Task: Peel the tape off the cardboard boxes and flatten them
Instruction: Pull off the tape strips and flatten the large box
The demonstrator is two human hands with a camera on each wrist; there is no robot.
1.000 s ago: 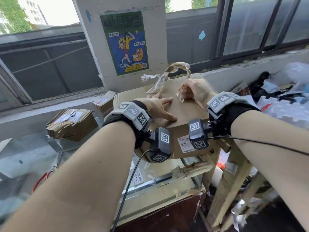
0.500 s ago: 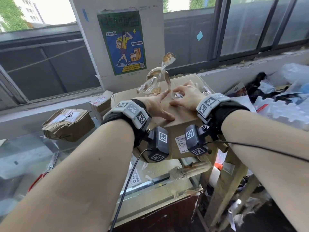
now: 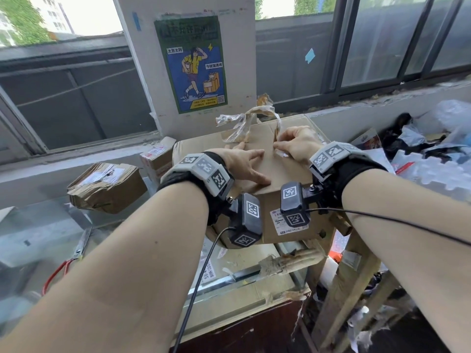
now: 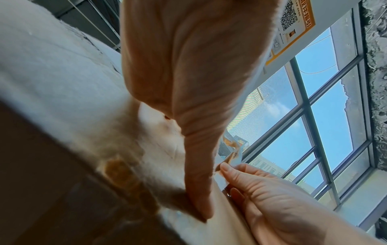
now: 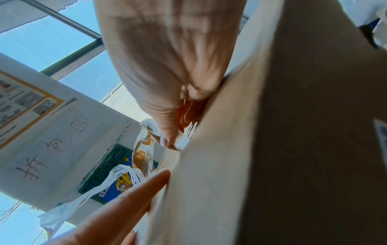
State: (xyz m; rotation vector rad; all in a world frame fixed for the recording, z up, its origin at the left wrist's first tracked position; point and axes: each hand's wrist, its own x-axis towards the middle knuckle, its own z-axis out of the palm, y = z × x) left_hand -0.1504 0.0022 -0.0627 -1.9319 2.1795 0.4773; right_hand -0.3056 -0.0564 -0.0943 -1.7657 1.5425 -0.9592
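A brown cardboard box (image 3: 288, 174) with a white label on its near side stands on the counter before me. My left hand (image 3: 244, 164) lies flat on its top with straight fingers, pressing it down; the left wrist view shows the same left hand (image 4: 188, 99) on the box (image 4: 62, 82). My right hand (image 3: 293, 146) pinches a strip of clear tape (image 3: 244, 118) low by the box top. The strip curls up and leftward, with brown paper bits stuck to it. In the right wrist view my right hand (image 5: 167, 140) pinches the tape (image 5: 144, 149) against the box (image 5: 272, 149).
A crushed cardboard box (image 3: 104, 187) and a small labelled box (image 3: 158, 156) sit at the left by the window ledge. Red-handled scissors (image 3: 66, 263) lie on the glass counter (image 3: 38, 225). Plastic wrap and rubbish (image 3: 420, 154) pile up at the right. A wooden frame (image 3: 351, 276) stands below.
My right hand drew back toward me along the box top, keeping its pinch on the tape. The loose strip dropped from standing high to curling lower. The left hand stayed pressed on the box.
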